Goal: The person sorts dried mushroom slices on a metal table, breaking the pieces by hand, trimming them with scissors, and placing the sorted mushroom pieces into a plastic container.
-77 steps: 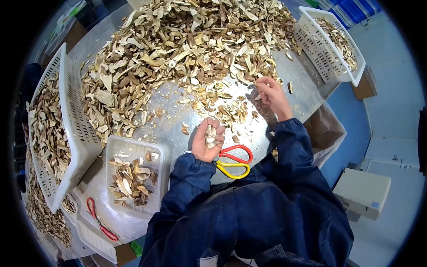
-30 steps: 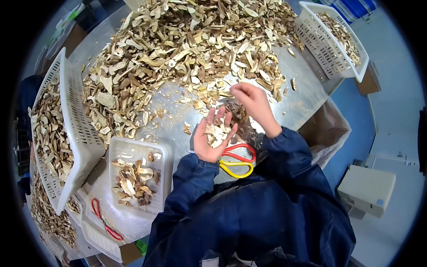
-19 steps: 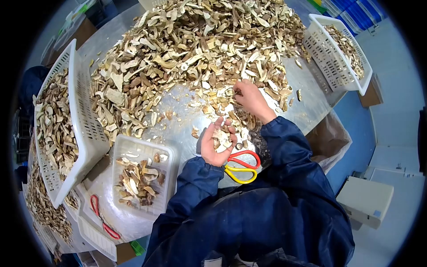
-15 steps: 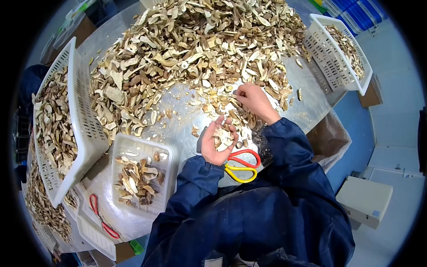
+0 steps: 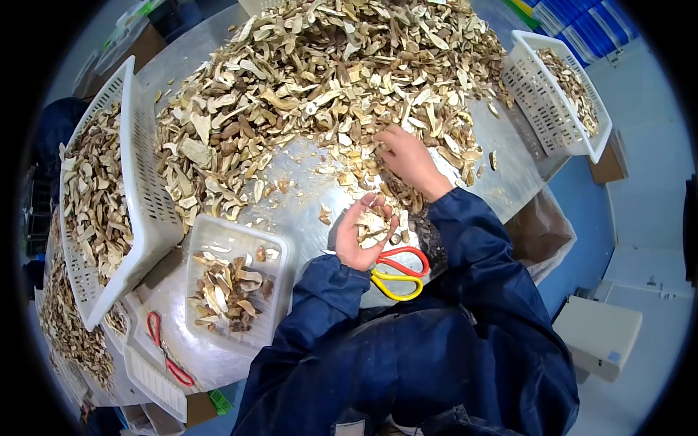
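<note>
Pale sliced pieces (image 5: 373,224) that look like dried mushroom lie in my left hand (image 5: 358,237), its fingers curled round them. Up and to the right, my right hand (image 5: 409,161) has its fingertips pinched together at the lower edge of the big pile of slices (image 5: 291,87); whatever they hold is too small to name. Scissors with one red and one yellow handle (image 5: 398,272) rest on the metal table just below my left hand. Loose slices (image 5: 396,190) and crumbs lie between the two hands.
A clear tray (image 5: 280,291) with some slices is left of my sleeve. Filled white baskets stand at the left (image 5: 138,174) and upper right (image 5: 552,109). Red-handled scissors (image 5: 166,349) lie lower left. A lined bin (image 5: 542,232) is beyond the table's right edge.
Since the earliest frame my right hand has moved left along the pile's edge, nearer my left hand. My left hand opened, then curled again round the slices. The whole view has shifted slightly.
</note>
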A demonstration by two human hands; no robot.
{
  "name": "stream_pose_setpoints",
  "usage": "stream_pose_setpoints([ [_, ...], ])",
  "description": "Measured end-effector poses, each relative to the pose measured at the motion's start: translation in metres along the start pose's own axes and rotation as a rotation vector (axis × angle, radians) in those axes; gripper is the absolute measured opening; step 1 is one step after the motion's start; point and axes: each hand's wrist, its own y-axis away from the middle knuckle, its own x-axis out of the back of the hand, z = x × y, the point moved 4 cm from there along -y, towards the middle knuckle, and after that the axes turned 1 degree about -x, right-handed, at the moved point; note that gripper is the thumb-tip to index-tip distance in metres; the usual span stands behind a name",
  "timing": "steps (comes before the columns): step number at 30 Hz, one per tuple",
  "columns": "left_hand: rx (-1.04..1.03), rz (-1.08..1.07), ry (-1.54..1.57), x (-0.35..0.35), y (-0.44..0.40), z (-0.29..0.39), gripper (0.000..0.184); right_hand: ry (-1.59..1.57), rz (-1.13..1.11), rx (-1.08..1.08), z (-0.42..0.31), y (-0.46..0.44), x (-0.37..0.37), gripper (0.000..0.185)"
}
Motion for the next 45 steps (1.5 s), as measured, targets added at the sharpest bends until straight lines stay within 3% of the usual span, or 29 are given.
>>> stream_pose_setpoints([
  [2, 0.0, -0.007, 0.009, 0.002, -0.001, 0.001, 0.024, -0.125, -0.051, -0.097, -0.001, 0.001, 0.02, 0.033],
  [3, 0.005, -0.02, 0.017, 0.003, -0.001, 0.001, 0.024, -0.24, -0.237, -0.271, -0.007, 0.001, 0.034, 0.032],
  [6, 0.031, -0.058, 0.028, 0.005, -0.003, 0.001, 0.024, -0.283, -0.512, -0.308, 0.003, 0.0, 0.033, 0.029],
  [10, 0.018, -0.08, -0.021, 0.006, -0.003, 0.0, 0.024, 0.051, -0.066, -0.025, -0.011, -0.014, 0.012, 0.017],
  [12, -0.009, -0.002, -0.058, 0.002, -0.001, -0.001, 0.025, 0.115, -0.065, 0.016, -0.011, -0.015, 0.001, 0.015],
  [13, -0.003, -0.066, -0.059, 0.002, -0.002, -0.001, 0.028, 0.148, -0.066, 0.034, -0.012, -0.015, -0.002, 0.014],
  [17, -0.059, -0.037, -0.096, -0.01, 0.0, -0.002, 0.034, -0.239, -0.136, -0.067, 0.003, -0.012, 0.013, 0.016],
  [18, -0.076, -0.042, -0.101, -0.014, 0.0, -0.001, 0.035, -0.455, -0.382, -0.29, -0.003, -0.008, 0.021, 0.017],
  [20, -0.093, -0.056, -0.099, -0.015, 0.001, -0.001, 0.035, -0.782, -0.673, -0.389, -0.019, 0.002, 0.034, 0.018],
  [23, -0.108, -0.012, -0.096, -0.013, 0.002, -0.001, 0.029, -0.233, -0.233, -0.144, 0.004, -0.003, 0.015, 0.02],
  [26, -0.094, -0.079, -0.063, 0.001, -0.003, 0.0, 0.026, 0.01, -0.093, 0.026, 0.001, 0.002, -0.003, 0.019],
  [30, -0.074, -0.085, -0.066, 0.001, -0.003, 0.0, 0.026, -0.38, -0.219, -0.285, 0.004, 0.003, 0.007, 0.015],
  [31, -0.067, -0.083, -0.066, 0.0, -0.003, 0.0, 0.027, -0.645, -0.342, -0.363, -0.002, 0.005, 0.01, 0.012],
  [34, -0.058, -0.043, -0.087, -0.013, 0.0, -0.001, 0.029, -0.913, -0.628, -0.379, -0.027, 0.004, 0.024, 0.011],
  [36, -0.069, 0.027, -0.132, -0.025, 0.006, -0.004, 0.028, -0.324, -0.255, -0.157, -0.011, -0.017, 0.021, 0.02],
  [38, -0.033, 0.023, -0.125, -0.022, 0.005, -0.005, 0.025, -0.093, -0.053, -0.097, 0.002, -0.032, 0.013, 0.02],
  [41, 0.019, -0.06, -0.065, -0.004, -0.001, -0.003, 0.026, 0.241, 0.022, -0.026, -0.012, -0.037, 0.0, 0.016],
  [45, 0.022, -0.091, -0.039, -0.004, -0.002, -0.005, 0.024, 0.291, -0.039, 0.036, -0.021, -0.017, -0.006, 0.013],
])
